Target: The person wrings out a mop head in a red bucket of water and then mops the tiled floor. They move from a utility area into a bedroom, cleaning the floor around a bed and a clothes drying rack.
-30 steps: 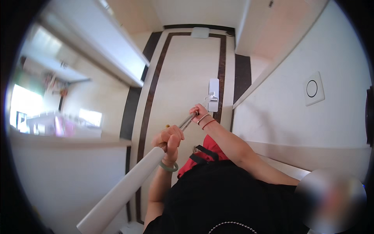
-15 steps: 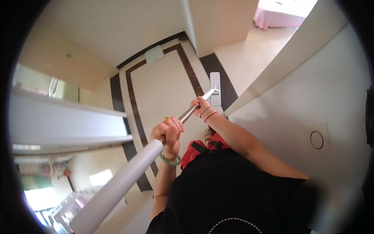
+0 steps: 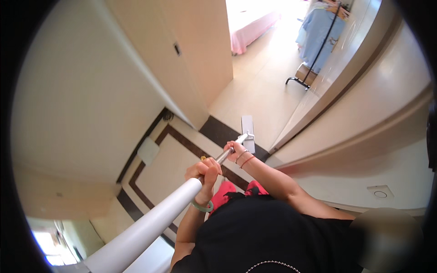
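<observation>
A long mop slants from the lower left, where its thick white handle looms close, to a flat pale head on the floor. My left hand, with a green bangle at its wrist, wraps around the pole just past the thick white part. Farther down the thin metal shaft, my right hand is closed near the head; a silver bracelet and a red cord circle that wrist. The flat head lies across the dark threshold strip and the pale tiles of the doorway. Its underside is hidden.
Beyond the doorway are a bed with a pink cover and a black clothes rack hung with blue clothing. A beige door panel stands left of the opening, a white wall right. A white floor-level plate sits by the left wall.
My view has turned toward the doorway, bringing the bed and clothes rack further in. The mop head has moved from the hallway floor onto the threshold. Both hands keep their hold.
</observation>
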A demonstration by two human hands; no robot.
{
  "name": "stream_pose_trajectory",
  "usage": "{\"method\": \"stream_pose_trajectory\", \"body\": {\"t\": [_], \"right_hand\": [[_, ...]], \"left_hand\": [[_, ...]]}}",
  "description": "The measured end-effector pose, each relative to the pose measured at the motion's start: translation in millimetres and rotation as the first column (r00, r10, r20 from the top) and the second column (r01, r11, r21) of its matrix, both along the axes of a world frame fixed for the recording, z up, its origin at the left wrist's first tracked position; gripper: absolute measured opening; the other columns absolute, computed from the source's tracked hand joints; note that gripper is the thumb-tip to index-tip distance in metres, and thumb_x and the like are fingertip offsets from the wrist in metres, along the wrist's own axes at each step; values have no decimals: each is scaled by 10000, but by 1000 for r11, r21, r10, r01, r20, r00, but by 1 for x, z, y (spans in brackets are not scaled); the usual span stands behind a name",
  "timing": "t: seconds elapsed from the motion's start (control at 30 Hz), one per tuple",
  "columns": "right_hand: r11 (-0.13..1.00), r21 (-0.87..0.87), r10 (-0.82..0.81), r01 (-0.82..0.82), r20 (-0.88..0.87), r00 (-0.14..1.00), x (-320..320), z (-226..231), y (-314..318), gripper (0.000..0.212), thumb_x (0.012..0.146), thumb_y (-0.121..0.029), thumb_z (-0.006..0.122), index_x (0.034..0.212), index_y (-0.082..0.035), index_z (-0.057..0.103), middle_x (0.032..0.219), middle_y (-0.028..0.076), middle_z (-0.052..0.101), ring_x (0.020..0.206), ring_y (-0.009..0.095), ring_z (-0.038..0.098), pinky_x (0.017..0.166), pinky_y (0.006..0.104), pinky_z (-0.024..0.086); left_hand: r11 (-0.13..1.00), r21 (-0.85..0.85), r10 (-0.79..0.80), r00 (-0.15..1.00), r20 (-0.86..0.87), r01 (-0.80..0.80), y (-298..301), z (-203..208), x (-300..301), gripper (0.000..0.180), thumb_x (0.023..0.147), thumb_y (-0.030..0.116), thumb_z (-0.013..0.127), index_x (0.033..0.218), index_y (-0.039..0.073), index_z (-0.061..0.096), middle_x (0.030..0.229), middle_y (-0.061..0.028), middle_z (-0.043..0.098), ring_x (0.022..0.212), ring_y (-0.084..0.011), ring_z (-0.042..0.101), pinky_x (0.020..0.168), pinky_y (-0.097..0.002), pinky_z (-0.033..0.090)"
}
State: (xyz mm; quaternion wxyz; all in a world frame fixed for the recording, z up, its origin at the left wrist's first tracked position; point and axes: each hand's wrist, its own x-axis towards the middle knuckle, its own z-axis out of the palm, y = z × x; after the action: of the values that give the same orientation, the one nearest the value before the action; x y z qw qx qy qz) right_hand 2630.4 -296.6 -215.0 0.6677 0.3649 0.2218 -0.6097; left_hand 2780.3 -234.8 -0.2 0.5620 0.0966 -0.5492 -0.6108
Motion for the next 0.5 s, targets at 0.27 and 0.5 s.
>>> {"method": "stream_pose_trajectory", "body": {"t": [0.27,0.5], "right_hand": [[969,-11,-245,245,-43,968,-89,-11,-93,212,875,-2,468,698,-90,391,539,0,410,451,124,429,468,265,437],[954,-66,-294,294,8,956,-212,-54,-160,149,841,2,484,733,-75,416,558,28,424,478,158,444,490,281,444]], "left_hand": [[943,-72,-321,946,52,324,-142,5,-73,282,893,-6,562,665,43,403,587,-54,464,562,-155,468,560,-286,413],[906,-110,-392,908,150,409,-228,-16,-195,275,875,-51,548,660,35,399,581,-58,481,547,-139,469,539,-269,403]]}}
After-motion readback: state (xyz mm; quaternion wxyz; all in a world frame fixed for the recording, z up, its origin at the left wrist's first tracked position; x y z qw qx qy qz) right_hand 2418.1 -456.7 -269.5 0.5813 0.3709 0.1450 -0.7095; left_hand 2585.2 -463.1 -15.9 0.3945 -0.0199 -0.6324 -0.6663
